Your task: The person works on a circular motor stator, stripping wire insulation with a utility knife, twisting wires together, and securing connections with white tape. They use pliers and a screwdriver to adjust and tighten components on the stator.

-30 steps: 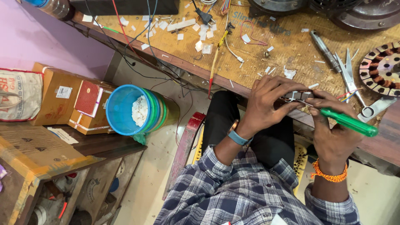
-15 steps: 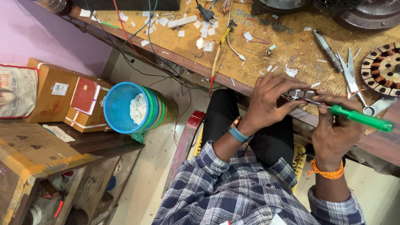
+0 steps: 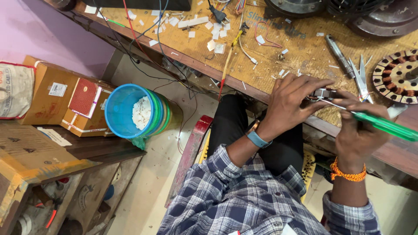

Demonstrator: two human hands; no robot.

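My left hand [image 3: 291, 102] grips a small dark metal part [image 3: 324, 93] at the front edge of the wooden workbench [image 3: 209, 48]. My right hand [image 3: 359, 130] is closed around a green-handled screwdriver [image 3: 385, 126], whose thin shaft reaches left to the small part. A blue band sits on my left wrist and an orange thread bracelet on my right. My fingers hide most of the part.
Scissors [image 3: 360, 78], a metal tool [image 3: 339, 54] and a copper-wound motor stator [image 3: 398, 76] lie on the bench right of my hands. Wires, a plug and white scraps litter its top. A blue bucket [image 3: 130, 111] with white scraps, cardboard boxes [image 3: 56, 98] and a red stool [image 3: 191, 148] stand at left.
The view has shifted slightly. My hands stay together on the small part, and the screwdriver handle has tilted a little lower to the right.
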